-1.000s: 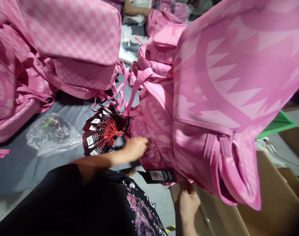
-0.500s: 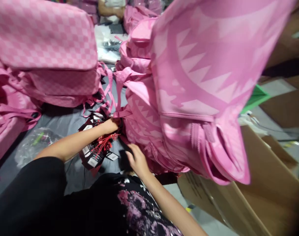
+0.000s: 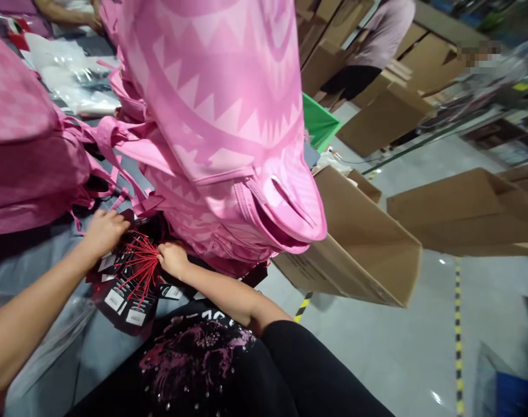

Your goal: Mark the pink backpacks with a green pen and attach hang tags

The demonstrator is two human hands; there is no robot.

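Note:
A fanned bundle of black hang tags (image 3: 129, 304) with white barcode labels lies on the grey-covered table. Their red strings (image 3: 145, 258) spread out between my hands. My left hand (image 3: 105, 231) is closed at the upper left of the bundle, fingers curled over a dark tag. On the other side, my right hand (image 3: 173, 260) is closed at the gathered end of the red strings; its fingertips are partly hidden. Right above it leans a pink backpack (image 3: 229, 116) with a white-toothed print, its lower pocket gaping. Pink straps (image 3: 116, 136) hang close to my left hand.
A pink checkered backpack (image 3: 21, 145) stands at the left. Plastic-wrapped packs (image 3: 79, 75) lie farther back, near another person's arm (image 3: 70, 16). Right of the table are an open cardboard box (image 3: 355, 249), a green bin (image 3: 320, 124) and another person (image 3: 372, 46).
The view has swung to the right. My right hand has moved in from beside the tags to the red strings. My left hand has shifted to the tags' upper left edge.

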